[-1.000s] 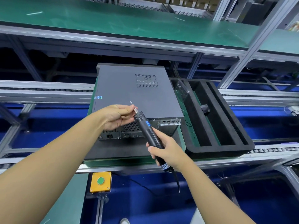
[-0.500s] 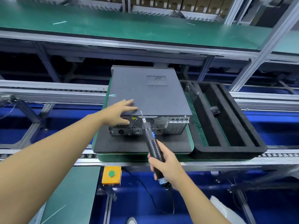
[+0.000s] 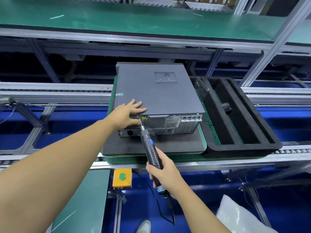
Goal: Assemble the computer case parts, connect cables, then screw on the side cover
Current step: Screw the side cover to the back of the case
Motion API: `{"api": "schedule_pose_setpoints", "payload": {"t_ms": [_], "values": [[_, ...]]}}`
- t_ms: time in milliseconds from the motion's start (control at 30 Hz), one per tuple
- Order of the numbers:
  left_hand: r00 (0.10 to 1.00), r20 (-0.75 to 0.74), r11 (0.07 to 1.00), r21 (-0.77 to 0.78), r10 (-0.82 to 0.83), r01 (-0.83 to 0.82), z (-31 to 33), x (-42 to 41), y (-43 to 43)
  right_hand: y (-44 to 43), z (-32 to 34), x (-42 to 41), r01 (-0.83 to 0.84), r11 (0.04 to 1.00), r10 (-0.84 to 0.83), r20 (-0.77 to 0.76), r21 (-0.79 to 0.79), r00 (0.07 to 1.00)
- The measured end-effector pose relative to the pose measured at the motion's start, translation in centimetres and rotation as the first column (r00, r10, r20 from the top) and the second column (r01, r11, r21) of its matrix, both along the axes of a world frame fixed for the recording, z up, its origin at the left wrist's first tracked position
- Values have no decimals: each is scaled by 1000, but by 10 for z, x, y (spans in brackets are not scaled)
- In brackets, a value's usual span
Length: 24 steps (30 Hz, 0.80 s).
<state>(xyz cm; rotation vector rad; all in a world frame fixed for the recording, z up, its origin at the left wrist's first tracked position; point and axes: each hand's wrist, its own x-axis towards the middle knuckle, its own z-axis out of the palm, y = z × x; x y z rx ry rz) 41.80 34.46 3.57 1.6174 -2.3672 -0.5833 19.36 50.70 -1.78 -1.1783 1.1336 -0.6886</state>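
The case (image 3: 170, 125) is lying on its side on a dark mat (image 3: 176, 143) atop a green pallet (image 3: 151, 159) on the conveyor (image 3: 218, 164), with its rear panel facing the person and its cover (image 3: 159, 95) facing up. The left hand (image 3: 129, 111) is lying released on the near left corner of the cover, fingers straight and flat on it, the thumb hanging over the rear edge. The right hand (image 3: 164, 172) is grasping the lower body of a black screwdriver (image 3: 149, 147), which is tilting up and to the left. Its bit is meeting the top edge of the rear panel just beside the left thumb; whether a screw is sitting there is too small to tell. A black foam tray (image 3: 244, 148) is sitting just right of the case, with a small dark part (image 3: 226, 106) lying in one of its channels. A yellow box (image 3: 122, 178) with a green button is hanging below the conveyor's near rail, and a white bag (image 3: 239, 216) is lying at lower right.
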Motion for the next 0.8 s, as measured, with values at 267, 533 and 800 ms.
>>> {"api": "schedule_pose_setpoints", "payload": {"t_ms": [267,533,800], "values": [[1000,-14,1000,-5,25,-25,-2,-2,-2,-6,-6,11,27,1000,-27,33,-4,999],[998,-17,998,-10,57,-57,0,-5,-2,-12,-7,4,27,1000,-27,12,-7,1000],[997,-18,997,-9,75,-76,1,-7,-1,-13,-2,4,17,1000,-17,-11,-21,1000]]}}
